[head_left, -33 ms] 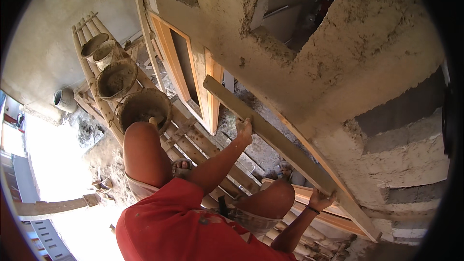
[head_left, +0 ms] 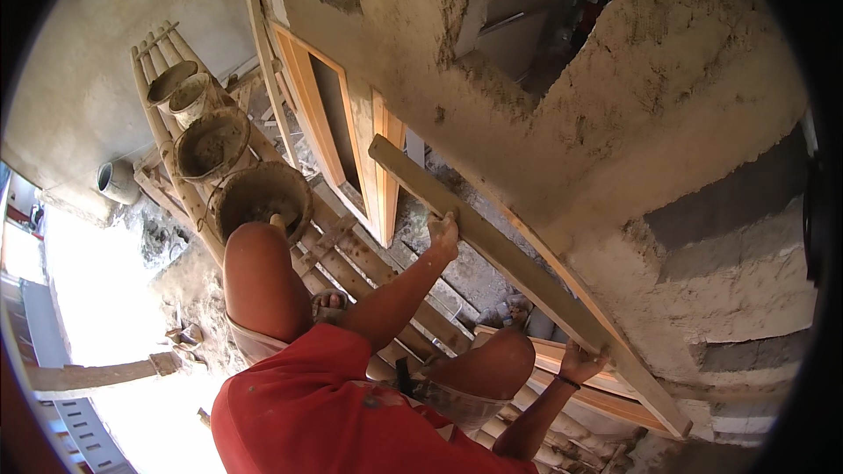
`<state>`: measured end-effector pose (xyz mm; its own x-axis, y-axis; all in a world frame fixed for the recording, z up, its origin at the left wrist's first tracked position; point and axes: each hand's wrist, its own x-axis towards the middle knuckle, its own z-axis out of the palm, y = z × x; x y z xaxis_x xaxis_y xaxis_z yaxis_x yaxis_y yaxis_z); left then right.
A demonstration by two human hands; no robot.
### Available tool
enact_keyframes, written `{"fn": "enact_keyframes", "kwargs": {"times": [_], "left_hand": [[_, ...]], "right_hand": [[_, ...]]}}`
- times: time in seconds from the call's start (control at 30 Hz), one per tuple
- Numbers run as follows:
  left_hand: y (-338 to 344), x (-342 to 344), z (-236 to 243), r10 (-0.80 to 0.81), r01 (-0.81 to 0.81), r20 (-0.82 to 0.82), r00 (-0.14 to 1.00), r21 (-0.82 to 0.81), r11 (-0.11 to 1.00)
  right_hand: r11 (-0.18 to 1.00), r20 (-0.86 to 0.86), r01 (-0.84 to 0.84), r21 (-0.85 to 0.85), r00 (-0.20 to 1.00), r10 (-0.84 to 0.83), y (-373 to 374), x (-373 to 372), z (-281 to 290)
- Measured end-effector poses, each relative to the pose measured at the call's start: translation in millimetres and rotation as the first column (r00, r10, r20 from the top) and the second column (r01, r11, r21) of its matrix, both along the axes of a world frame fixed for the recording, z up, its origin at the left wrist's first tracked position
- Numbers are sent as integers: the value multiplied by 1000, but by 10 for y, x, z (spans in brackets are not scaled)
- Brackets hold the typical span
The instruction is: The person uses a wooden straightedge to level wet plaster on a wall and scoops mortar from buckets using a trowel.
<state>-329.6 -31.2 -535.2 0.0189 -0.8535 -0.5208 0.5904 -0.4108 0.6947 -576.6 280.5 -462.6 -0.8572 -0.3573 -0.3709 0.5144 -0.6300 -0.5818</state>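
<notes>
In the downward head view, a long wooden board [head_left: 518, 270] slants between both hands, its long axis running from the upper left, beside an orange-toned timber frame [head_left: 386, 184], down to the lower right. The left hand [head_left: 444, 235] grasps the board's near edge in its upper half; the right hand [head_left: 583, 363], a dark band at its wrist, grips toward the lower end. The straight, flat board, dull grey-brown, lies off the right-hand edge of a slatted wooden platform [head_left: 378, 274], alongside a coarsely plastered wall [head_left: 562, 158]; whether it presses on the wall cannot be told. The wall is ridged, with ragged-edged openings. Four round buckets [head_left: 212, 147], crusted with pale mortar, line the platform toward its far end, the nearest just beside the knee [head_left: 259, 268] of the person in a red shirt [head_left: 299, 404].
</notes>
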Motion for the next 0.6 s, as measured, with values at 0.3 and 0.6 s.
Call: {"fn": "enact_keyframes", "kwargs": {"times": [0.3, 0.6], "left_hand": [[-616, -235, -209, 37, -31, 48, 998, -120, 992], [-833, -369, -262, 255, -30, 435, 864, -462, 886]], "right_hand": [[965, -290, -263, -16, 925, 247, -278, -375, -464], [986, -188, -156, 67, 968, 166, -584, -299, -308]]}}
